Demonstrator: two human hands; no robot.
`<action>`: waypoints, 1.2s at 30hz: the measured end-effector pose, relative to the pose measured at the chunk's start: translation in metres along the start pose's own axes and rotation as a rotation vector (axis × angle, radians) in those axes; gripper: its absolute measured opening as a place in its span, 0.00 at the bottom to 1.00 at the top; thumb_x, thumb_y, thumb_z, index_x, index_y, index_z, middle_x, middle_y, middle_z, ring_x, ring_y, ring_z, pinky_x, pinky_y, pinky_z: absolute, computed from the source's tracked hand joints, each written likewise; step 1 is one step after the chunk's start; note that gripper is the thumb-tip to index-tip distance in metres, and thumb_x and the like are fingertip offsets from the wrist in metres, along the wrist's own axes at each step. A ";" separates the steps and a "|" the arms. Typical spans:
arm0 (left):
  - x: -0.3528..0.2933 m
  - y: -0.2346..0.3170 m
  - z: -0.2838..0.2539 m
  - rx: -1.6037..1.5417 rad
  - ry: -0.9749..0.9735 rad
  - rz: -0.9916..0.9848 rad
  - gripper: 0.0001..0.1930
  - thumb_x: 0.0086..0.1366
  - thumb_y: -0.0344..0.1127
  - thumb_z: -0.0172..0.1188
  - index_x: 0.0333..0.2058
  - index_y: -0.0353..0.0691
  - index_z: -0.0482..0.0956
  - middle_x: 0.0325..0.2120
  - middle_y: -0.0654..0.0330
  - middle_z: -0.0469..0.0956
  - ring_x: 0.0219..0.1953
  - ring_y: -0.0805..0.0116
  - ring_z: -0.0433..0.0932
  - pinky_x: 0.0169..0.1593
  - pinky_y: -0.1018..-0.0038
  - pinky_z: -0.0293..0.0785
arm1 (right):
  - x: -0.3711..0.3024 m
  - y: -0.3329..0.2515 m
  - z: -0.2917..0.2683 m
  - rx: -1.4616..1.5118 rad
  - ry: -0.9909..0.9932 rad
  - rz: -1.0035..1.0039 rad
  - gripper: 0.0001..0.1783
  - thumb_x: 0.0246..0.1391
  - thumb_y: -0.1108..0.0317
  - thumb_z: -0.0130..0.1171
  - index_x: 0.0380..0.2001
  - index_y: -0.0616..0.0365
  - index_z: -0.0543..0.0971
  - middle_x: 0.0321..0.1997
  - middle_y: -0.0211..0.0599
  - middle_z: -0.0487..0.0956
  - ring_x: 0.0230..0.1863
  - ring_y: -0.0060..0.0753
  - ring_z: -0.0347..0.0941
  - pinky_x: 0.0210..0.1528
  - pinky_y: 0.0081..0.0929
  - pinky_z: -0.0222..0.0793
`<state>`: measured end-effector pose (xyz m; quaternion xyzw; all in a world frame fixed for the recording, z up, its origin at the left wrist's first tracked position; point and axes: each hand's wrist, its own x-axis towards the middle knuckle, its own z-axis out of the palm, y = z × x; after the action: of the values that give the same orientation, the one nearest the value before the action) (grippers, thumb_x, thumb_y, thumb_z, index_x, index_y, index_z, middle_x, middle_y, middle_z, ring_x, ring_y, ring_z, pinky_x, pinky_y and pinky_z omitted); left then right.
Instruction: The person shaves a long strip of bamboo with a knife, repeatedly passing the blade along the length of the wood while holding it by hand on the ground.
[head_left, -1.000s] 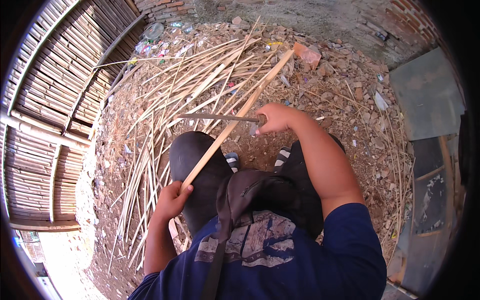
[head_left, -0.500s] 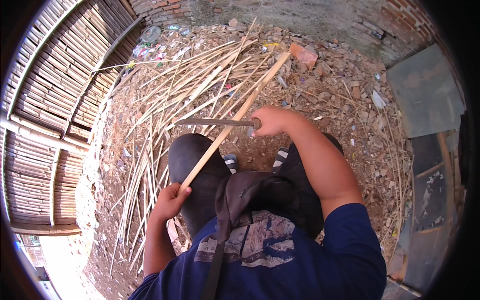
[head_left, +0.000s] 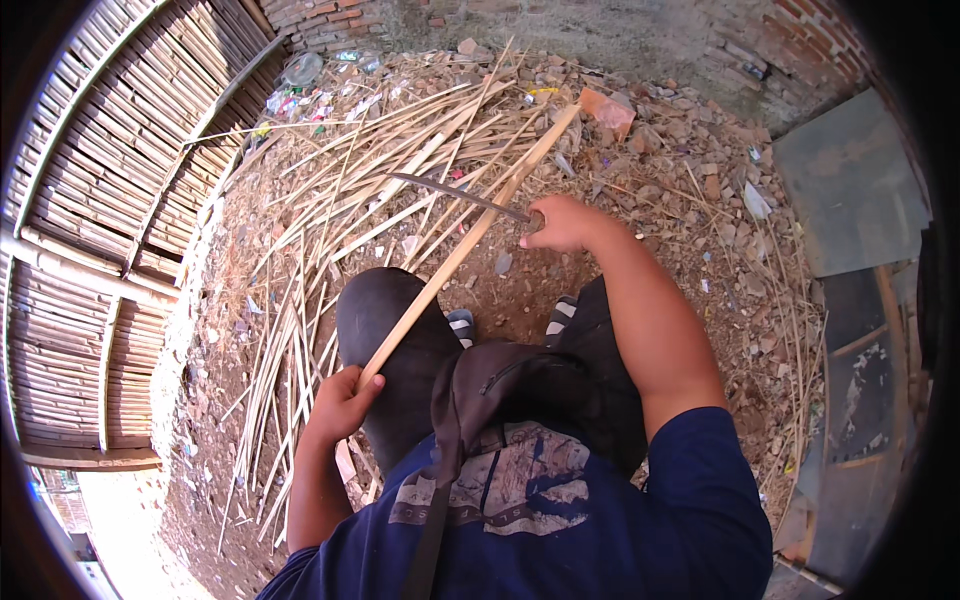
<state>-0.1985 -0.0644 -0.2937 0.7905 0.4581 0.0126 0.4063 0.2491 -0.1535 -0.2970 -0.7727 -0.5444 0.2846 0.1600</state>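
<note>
My left hand (head_left: 343, 402) is closed around the near end of a long, pale bamboo strip (head_left: 440, 278), beside my left knee. The strip slants up and away to the right, its far end by an orange-red brick (head_left: 607, 112). My right hand (head_left: 562, 224) grips the handle of a machete (head_left: 455, 191), most of the handle hidden in the fist. The dark blade points left and lies across the strip, past its middle. I cannot tell whether the edge touches the wood.
Many split bamboo strips (head_left: 385, 185) lie in a loose pile ahead and to the left. Rubble and bits of litter cover the ground. A bamboo-slat wall (head_left: 120, 130) stands left, a brick wall (head_left: 560, 35) at the back, and grey panels (head_left: 850, 185) lean at the right.
My right hand has moved away from me and slightly right with the machete, so the blade now crosses farther up the strip, its tip tilted away. My left hand and the strip stay put.
</note>
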 end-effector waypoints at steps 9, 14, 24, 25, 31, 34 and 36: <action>-0.002 -0.002 0.002 0.049 0.026 0.030 0.23 0.68 0.51 0.64 0.24 0.36 0.72 0.16 0.66 0.68 0.23 0.77 0.64 0.26 0.70 0.63 | 0.001 -0.020 0.016 -0.116 -0.044 -0.148 0.32 0.45 0.49 0.71 0.50 0.57 0.81 0.42 0.52 0.83 0.45 0.51 0.80 0.49 0.41 0.74; -0.003 0.008 0.001 0.061 0.019 0.035 0.23 0.68 0.50 0.64 0.23 0.38 0.71 0.16 0.67 0.68 0.23 0.77 0.64 0.26 0.71 0.62 | -0.003 -0.023 0.015 -0.051 -0.083 -0.141 0.33 0.45 0.49 0.71 0.51 0.57 0.81 0.39 0.51 0.83 0.42 0.48 0.81 0.45 0.40 0.75; -0.004 0.008 0.002 0.092 0.056 0.046 0.25 0.66 0.51 0.65 0.23 0.35 0.70 0.15 0.60 0.69 0.21 0.73 0.65 0.26 0.67 0.64 | 0.001 -0.019 0.017 -0.078 -0.085 -0.162 0.32 0.43 0.48 0.72 0.48 0.58 0.82 0.37 0.50 0.83 0.41 0.48 0.81 0.43 0.40 0.74; -0.005 0.010 0.002 0.102 0.070 0.058 0.25 0.65 0.51 0.66 0.23 0.34 0.71 0.14 0.57 0.69 0.21 0.71 0.65 0.26 0.65 0.64 | 0.002 -0.018 0.018 -0.092 -0.083 -0.164 0.32 0.43 0.48 0.72 0.48 0.58 0.81 0.38 0.50 0.83 0.41 0.48 0.81 0.43 0.40 0.74; -0.005 0.008 0.004 0.094 0.081 0.055 0.25 0.65 0.51 0.66 0.23 0.34 0.71 0.14 0.56 0.70 0.20 0.69 0.66 0.27 0.65 0.65 | -0.002 -0.022 0.016 -0.033 -0.085 -0.145 0.34 0.44 0.49 0.72 0.50 0.60 0.81 0.40 0.52 0.83 0.41 0.48 0.81 0.43 0.39 0.75; -0.004 0.006 0.005 0.094 0.085 0.068 0.25 0.65 0.51 0.66 0.23 0.34 0.71 0.14 0.55 0.70 0.20 0.68 0.67 0.27 0.65 0.65 | 0.000 -0.016 0.020 -0.060 -0.039 -0.192 0.33 0.44 0.49 0.72 0.50 0.60 0.80 0.38 0.51 0.83 0.39 0.47 0.82 0.42 0.39 0.75; -0.004 0.005 0.005 0.089 0.081 0.063 0.25 0.65 0.51 0.66 0.23 0.34 0.71 0.14 0.55 0.70 0.20 0.68 0.67 0.27 0.65 0.65 | 0.001 -0.016 0.019 -0.054 -0.067 -0.179 0.34 0.44 0.50 0.72 0.51 0.61 0.80 0.37 0.51 0.84 0.38 0.46 0.82 0.42 0.39 0.75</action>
<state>-0.1951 -0.0717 -0.2925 0.8206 0.4492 0.0370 0.3515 0.2255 -0.1484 -0.3031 -0.7149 -0.6239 0.2802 0.1458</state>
